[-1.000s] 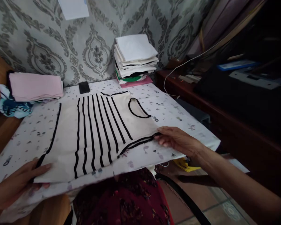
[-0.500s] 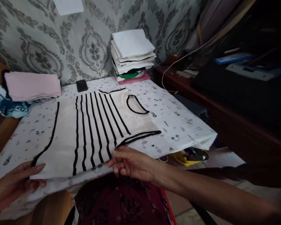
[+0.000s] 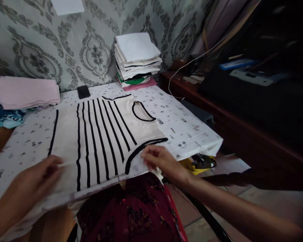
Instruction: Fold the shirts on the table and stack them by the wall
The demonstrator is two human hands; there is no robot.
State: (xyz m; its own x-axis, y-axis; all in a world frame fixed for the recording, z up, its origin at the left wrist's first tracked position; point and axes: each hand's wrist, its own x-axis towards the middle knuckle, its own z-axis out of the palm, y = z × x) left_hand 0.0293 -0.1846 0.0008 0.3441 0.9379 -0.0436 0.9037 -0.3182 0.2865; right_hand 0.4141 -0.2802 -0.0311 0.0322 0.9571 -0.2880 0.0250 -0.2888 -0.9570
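Fingers [image 3: 148, 157] of the right hand [image 3: 157, 160] curl loosely near the armhole [image 3: 132, 156] of a striped top [image 3: 101, 134] lying flat on a table [image 3: 192, 132], the left hand [image 3: 44, 176] blurred over its hem [image 3: 54, 131] end; whether either pinches cloth cannot be told. Folded clothes [image 3: 137, 55] stand stacked behind.

We have: one white sleeveless top [image 3: 106, 141], black-striped and black-trimmed, laid flat on our printed worktop [image 3: 192, 132]. Our left hand [image 3: 41, 178], blurred, over its hem end; our right hand [image 3: 159, 158] at the near armhole trim [image 3: 138, 148], contact unclear to us. Behind: a stack of folded cloths [image 3: 137, 60] and a flat black object [image 3: 83, 91]. Left: folded pink fabric [image 3: 26, 92], blue patterned cloth [image 3: 5, 116] beside it.
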